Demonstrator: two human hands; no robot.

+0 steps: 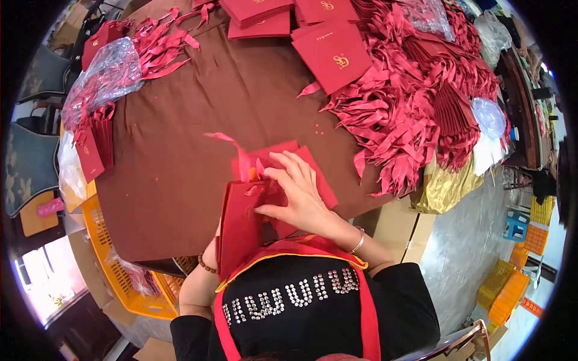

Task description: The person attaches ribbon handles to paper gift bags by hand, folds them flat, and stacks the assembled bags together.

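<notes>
A red paper gift bag point(238, 222) with a pink ribbon point(242, 159) at its top stands upright in front of me, close to my body. My left hand is hidden behind this bag; only the forearm point(195, 286) with a beaded bracelet shows, so its fingers cannot be made out. At the bag's upper right edge is my right hand point(295, 189), fingers curved and apart from the thumb. Its index fingertip is close to the ribbon, though whether it touches cannot be told. Beneath that hand, more flat red bags point(318, 174) lie on the brown cloth.
A brown-covered table point(174, 162) spreads ahead. Heaped red bags with ribbons point(391, 120) fill its right side; stacked red bags point(259, 18) lie at the far edge. Clear plastic wrap point(108, 72) and more bags are at left. An orange crate point(102, 240) stands below left.
</notes>
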